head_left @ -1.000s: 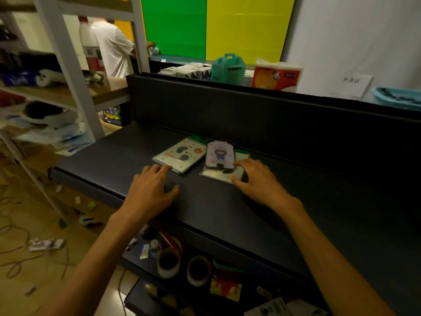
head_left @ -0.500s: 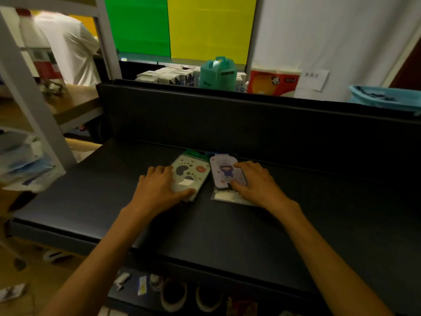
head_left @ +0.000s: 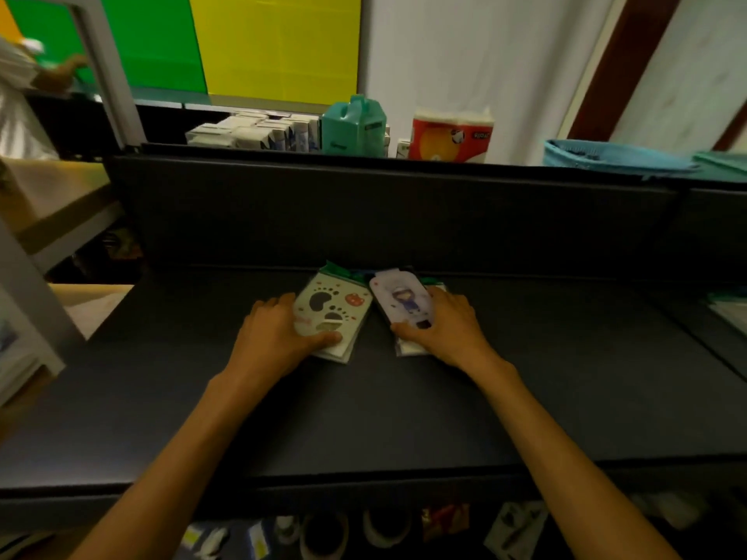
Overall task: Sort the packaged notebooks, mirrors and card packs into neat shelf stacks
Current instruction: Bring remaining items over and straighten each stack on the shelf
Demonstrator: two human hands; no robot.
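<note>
Your left hand [head_left: 279,337] grips the near left corner of the footprint-patterned notebook stack [head_left: 331,313], thumb pressed on its front edge and fingers curled along its left side, at the back of the dark shelf [head_left: 404,418]. Your right hand [head_left: 448,329] holds the purple cartoon-figure pack [head_left: 402,299] just beside it, thumb across the near end and fingers wrapped along the right edge. The two piles lie apart with a narrow gap, both near the shelf's rear wall [head_left: 404,220].

I can read no text with certainty: the tissue pack [head_left: 450,135] carries a dark printed label and the teal container [head_left: 354,127] a small label, both too blurred to decipher.
</note>
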